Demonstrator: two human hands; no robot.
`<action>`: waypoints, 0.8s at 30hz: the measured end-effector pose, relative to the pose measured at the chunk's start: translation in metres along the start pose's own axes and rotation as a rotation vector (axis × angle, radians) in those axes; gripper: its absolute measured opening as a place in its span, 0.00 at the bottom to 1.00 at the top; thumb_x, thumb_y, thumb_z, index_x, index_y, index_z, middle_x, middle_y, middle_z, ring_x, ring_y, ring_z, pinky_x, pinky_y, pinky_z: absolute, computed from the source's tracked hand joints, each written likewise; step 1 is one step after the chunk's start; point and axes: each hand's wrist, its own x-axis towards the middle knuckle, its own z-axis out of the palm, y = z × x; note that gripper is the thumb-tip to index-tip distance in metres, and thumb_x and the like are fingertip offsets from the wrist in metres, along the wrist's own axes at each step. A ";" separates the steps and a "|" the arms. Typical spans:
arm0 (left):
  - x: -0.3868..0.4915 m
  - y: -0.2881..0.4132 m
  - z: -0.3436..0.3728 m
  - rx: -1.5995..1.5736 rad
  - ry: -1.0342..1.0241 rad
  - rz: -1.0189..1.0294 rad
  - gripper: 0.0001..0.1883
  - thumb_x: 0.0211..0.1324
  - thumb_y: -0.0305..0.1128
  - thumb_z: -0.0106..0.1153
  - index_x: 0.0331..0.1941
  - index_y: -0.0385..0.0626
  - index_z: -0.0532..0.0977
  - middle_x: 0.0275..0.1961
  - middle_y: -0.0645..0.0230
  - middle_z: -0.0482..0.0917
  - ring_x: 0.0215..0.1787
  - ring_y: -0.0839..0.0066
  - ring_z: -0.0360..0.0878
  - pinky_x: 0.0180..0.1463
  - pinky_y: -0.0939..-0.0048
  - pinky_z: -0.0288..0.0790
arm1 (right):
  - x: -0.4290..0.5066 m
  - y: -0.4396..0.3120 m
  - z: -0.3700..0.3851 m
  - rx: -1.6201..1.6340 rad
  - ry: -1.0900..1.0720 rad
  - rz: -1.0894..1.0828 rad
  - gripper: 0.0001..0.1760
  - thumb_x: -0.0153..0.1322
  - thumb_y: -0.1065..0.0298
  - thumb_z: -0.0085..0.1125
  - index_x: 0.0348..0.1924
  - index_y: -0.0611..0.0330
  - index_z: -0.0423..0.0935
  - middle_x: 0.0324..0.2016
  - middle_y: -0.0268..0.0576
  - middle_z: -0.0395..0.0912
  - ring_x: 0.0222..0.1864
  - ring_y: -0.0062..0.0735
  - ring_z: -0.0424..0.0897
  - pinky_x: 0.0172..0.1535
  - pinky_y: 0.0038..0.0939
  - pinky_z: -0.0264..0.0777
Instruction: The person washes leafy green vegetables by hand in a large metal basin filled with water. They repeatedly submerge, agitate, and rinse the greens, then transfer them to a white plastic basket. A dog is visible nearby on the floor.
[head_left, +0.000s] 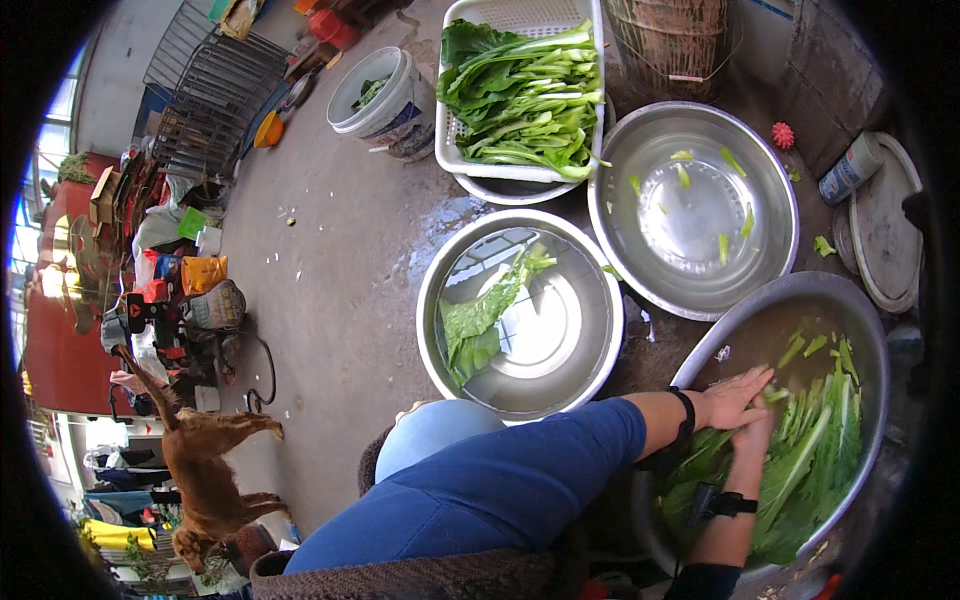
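My left hand, with a dark band on its wrist, and my right hand, with a dark strap, meet over the large oval metal basin at the right. Between them they grip leafy greens, whose pale stem end pokes out past the fingers; most of this bunch is hidden. Long-leaved greens lie in the basin's murky water around and below the hands. A few torn leaf bits float beyond them.
A water-filled basin holds one large leaf; another basin holds scraps. Stacked greens fill a white plastic basket, beside a white bucket. A brown dog stands at left. A spray can lies at far right.
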 end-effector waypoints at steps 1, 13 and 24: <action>-0.002 0.000 -0.002 0.037 0.000 0.000 0.44 0.58 0.52 0.50 0.68 0.44 0.39 0.71 0.47 0.43 0.71 0.48 0.45 0.69 0.53 0.48 | -0.003 -0.014 -0.002 -0.209 0.097 -0.268 0.20 0.72 0.56 0.50 0.52 0.58 0.67 0.48 0.41 0.70 0.53 0.37 0.69 0.56 0.41 0.62; -0.010 -0.002 0.002 0.472 -0.060 -0.063 0.51 0.43 0.42 0.67 0.66 0.39 0.46 0.69 0.51 0.49 0.72 0.53 0.42 0.70 0.49 0.44 | -0.025 -0.024 0.008 -0.715 0.424 -0.793 0.13 0.74 0.62 0.45 0.41 0.63 0.72 0.42 0.45 0.72 0.44 0.37 0.71 0.53 0.36 0.62; -0.004 0.048 -0.005 0.428 -0.185 -0.377 0.47 0.54 0.40 0.56 0.67 0.33 0.36 0.72 0.49 0.35 0.74 0.53 0.28 0.72 0.52 0.38 | -0.052 -0.039 0.006 -0.804 0.036 -0.551 0.17 0.74 0.72 0.42 0.54 0.68 0.63 0.49 0.53 0.69 0.53 0.44 0.70 0.58 0.41 0.61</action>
